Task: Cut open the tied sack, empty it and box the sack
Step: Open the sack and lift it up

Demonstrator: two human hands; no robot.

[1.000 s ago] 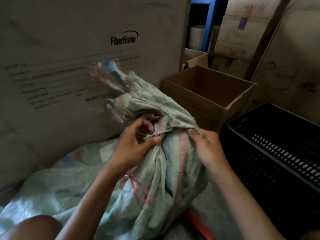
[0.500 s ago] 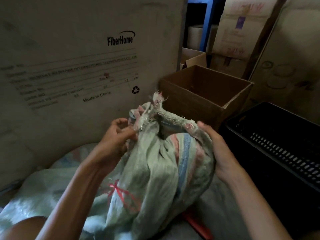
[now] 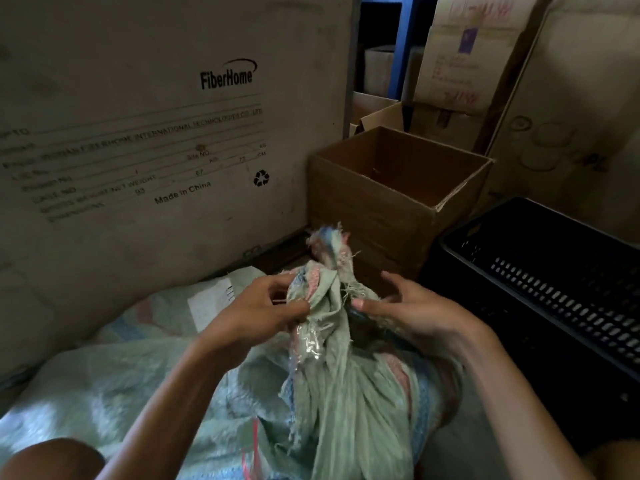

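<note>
The sack [image 3: 346, 393] stands at the lower centre of the frame, pale green woven cloth with pink and blue stripes. Its mouth is gathered into a twisted neck [image 3: 322, 285] that ends in a frayed tuft [image 3: 329, 240]. What it holds cannot be seen; a scrap of clear plastic [image 3: 308, 341] shows at the folds below the neck, and a red cord [image 3: 254, 434] lies on its lower side.

Just behind the tuft, at centre right, an open cardboard box [image 3: 363, 209] shows only bare brown walls inside. A black plastic crate [image 3: 588, 306] with slotted sides sits touching the box on the right; its inside is too dark to read.

Both forearms reach up from the bottom edge. The left hand [image 3: 256, 313] has its grip closed on the sack, thumb and curled fingers pinching the cloth at the left of the neck. The right hand [image 3: 419, 313] is to the right of the neck with its palm turned toward it. Its grip is loose and open, fingers spread and lightly curved, and the thumb tip is against the cloth.

A second sack [image 3: 104, 382] of the same weave lies flat across the lower left, under and behind the first, with a white label [image 3: 211, 299] on it. A large carton [image 3: 138, 133] printed "FiberHome" fills the upper left. More stacked cartons [image 3: 467, 64] and a blue post [image 3: 403, 46] stand at the upper right. The floor itself is hidden in shadow.
</note>
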